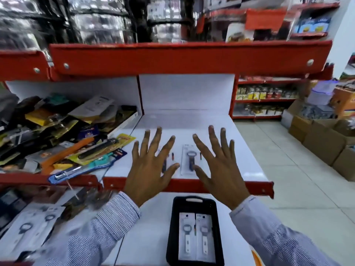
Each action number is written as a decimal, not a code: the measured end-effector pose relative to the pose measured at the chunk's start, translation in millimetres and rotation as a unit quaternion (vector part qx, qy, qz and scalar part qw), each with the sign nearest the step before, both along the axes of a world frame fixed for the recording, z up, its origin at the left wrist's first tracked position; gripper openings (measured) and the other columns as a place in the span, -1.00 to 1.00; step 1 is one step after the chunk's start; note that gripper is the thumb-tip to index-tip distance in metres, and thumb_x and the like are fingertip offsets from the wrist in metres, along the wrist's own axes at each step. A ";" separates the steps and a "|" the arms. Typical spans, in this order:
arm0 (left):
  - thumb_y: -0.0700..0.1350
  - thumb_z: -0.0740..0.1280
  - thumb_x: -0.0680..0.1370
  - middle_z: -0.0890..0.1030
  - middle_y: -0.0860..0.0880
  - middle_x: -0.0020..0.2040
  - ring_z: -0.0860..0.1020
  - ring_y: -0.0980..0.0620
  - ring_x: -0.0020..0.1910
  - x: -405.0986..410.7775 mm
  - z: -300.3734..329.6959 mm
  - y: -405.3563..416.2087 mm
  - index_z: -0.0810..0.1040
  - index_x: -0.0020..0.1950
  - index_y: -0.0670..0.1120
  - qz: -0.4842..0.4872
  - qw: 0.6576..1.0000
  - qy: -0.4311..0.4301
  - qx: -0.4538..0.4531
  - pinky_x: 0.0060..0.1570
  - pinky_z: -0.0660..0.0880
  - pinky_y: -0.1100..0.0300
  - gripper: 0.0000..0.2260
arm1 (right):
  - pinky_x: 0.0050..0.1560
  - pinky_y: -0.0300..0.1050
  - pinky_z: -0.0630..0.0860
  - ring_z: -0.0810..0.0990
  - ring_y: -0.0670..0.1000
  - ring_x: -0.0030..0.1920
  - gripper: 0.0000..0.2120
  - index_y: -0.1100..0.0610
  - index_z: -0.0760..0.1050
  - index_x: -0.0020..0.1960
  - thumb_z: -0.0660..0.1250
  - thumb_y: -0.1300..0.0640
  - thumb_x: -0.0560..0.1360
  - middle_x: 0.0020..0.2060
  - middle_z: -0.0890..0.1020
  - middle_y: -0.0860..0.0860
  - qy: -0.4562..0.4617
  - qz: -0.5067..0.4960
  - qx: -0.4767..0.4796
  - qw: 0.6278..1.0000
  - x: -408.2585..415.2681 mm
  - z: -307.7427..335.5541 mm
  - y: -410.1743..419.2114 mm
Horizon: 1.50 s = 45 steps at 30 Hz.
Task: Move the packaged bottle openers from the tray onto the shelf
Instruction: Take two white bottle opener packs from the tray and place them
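Note:
A black tray (219,231) lies on the lower white shelf at bottom centre, with two packaged bottle openers (195,239) side by side in it. On the white shelf (184,120) above, a dark-handled packaged opener (190,160) lies flat between my hands. Another packaged opener (166,160) is mostly hidden under my left hand. My left hand (151,169) and my right hand (219,169) hover over that shelf, fingers spread, palms down, holding nothing.
A pile of packaged kitchen tools (63,135) fills the shelf section at left. The red shelf lip (184,185) runs along the front edge. More packaged openers (28,233) lie at lower left. Cardboard boxes (322,139) stand on the tiled floor to the right.

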<state>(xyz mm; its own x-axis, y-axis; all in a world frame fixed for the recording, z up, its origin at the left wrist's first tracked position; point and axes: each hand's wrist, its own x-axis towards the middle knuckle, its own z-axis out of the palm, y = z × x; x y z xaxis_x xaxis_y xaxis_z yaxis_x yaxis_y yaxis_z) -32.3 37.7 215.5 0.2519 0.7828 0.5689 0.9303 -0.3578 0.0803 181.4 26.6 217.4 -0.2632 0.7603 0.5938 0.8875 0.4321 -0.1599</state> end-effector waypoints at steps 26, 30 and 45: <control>0.10 0.65 0.23 0.17 -0.29 0.57 0.21 -0.25 0.54 71.1 -249.0 66.1 -0.06 0.58 -0.28 -0.102 0.822 0.229 -0.512 0.48 0.29 -0.03 0.21 | 0.58 0.12 0.02 0.13 0.20 0.55 0.25 0.25 0.05 0.55 0.54 -0.33 0.13 0.55 0.15 0.19 -0.363 0.018 -0.456 0.813 23.9 -263.3 68.5; 0.11 0.70 0.07 0.31 -0.27 0.48 0.35 -0.25 0.44 73.2 -258.0 76.6 0.06 0.55 -0.24 -0.094 0.830 0.219 -0.505 0.39 0.42 -0.07 0.26 | 0.48 0.11 0.24 0.32 0.25 0.41 -0.36 0.30 0.25 0.45 0.36 0.03 0.50 0.41 0.36 0.24 -0.320 -0.025 -0.427 0.845 21.4 -271.1 76.0; -0.29 0.43 0.46 0.70 -0.06 -0.03 0.65 -0.06 -0.03 30.1 -155.7 -22.2 0.62 0.01 0.00 -0.104 0.913 -0.086 -0.384 -0.03 0.57 0.15 -0.78 | -0.02 -0.12 0.59 0.66 0.04 -0.06 -0.77 -0.01 0.65 -0.09 0.48 0.23 0.30 -0.10 0.72 -0.02 0.019 0.002 -0.396 0.918 23.5 -145.6 2.6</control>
